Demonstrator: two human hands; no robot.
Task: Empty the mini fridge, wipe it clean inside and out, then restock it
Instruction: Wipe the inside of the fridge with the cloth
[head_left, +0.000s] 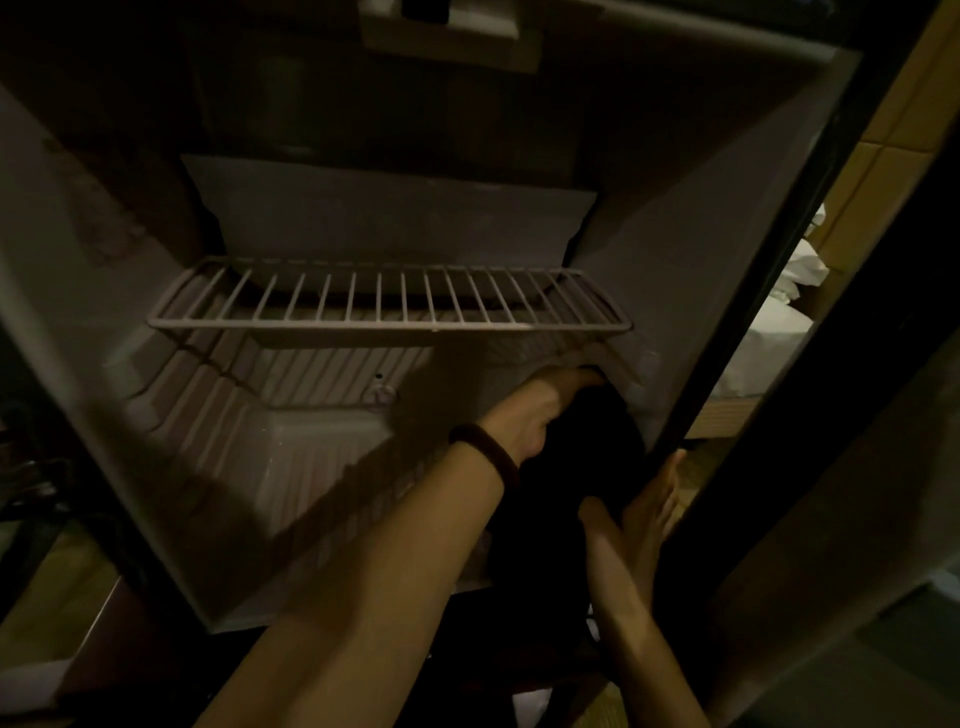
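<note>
The left hand (524, 415) holds a dark cloth (582, 457) inside the fridge (332, 218), low right in the frame, while the right hand (644, 514) rests flat, fingers straight.

Pretty dim room overall. Off to the right there's a bed (769, 338) with white sheets, rumpled white bedding (802, 260) piled on it, and tan wall panels (893, 130) behind.

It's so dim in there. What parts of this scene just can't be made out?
Head view, the only one:
- The left hand presses a dark cloth; its fingertips are hidden behind the cloth.
- The cloth's lower end is lost in shadow.
- The fridge top is cut off by the frame edge.
- The right hand lies by the fridge's edge; contact is unclear.
</note>
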